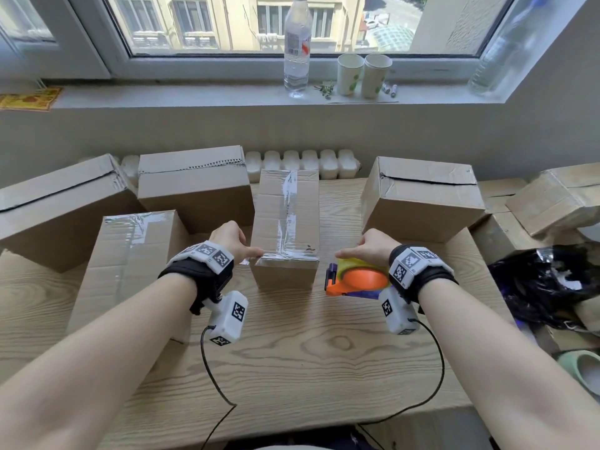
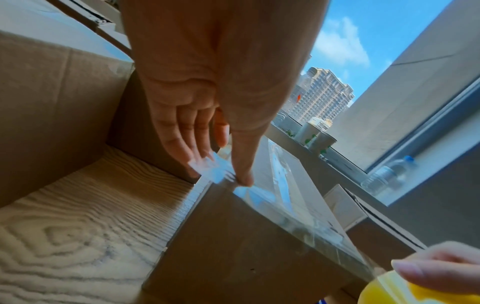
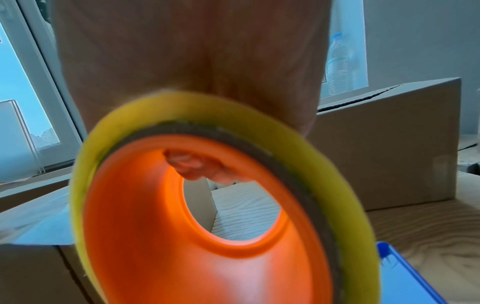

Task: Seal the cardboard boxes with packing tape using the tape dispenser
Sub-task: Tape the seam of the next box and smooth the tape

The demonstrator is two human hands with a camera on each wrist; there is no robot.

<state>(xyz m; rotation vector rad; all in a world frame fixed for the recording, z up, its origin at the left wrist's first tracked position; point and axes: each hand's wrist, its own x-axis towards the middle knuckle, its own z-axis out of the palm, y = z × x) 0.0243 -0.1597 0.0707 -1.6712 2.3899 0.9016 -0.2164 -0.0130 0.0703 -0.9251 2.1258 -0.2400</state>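
Head view first: a narrow cardboard box [image 1: 285, 222] stands near the middle of the wooden table [image 1: 308, 352], long side running away toward the far edge. Clear packing tape [image 1: 287, 206] runs the length of its top seam, wrinkled and shiny, and a second strip crosses the near top edge, folding onto the front face. The left hand [image 1: 229, 240] sits at the box's near left corner, thumb pressing that strip down; in the left wrist view the thumb tip [image 2: 244, 179] lands right on the edge of the box, while the other fingers [image 2: 187, 135] hang fairly straight beside the left face, brushing a loose end of tape. They grasp nothing that I can see.

Just off the box's near right corner, the right hand [image 1: 370, 251] grips the tape dispenser [image 1: 354, 279] from above, fingers wrapped over the yellow roll (orange hub, orange cutter head, a bit of blue frame underneath). The cutter end points at the box, close beside it but apart. From the right wrist view, the roll [image 3: 221, 205] fills the picture, blurred, with fingertips [image 3: 202, 168] showing through the hub's hole.

A taped box [image 1: 130, 264] lies to the left, and larger boxes stand along the far edge.
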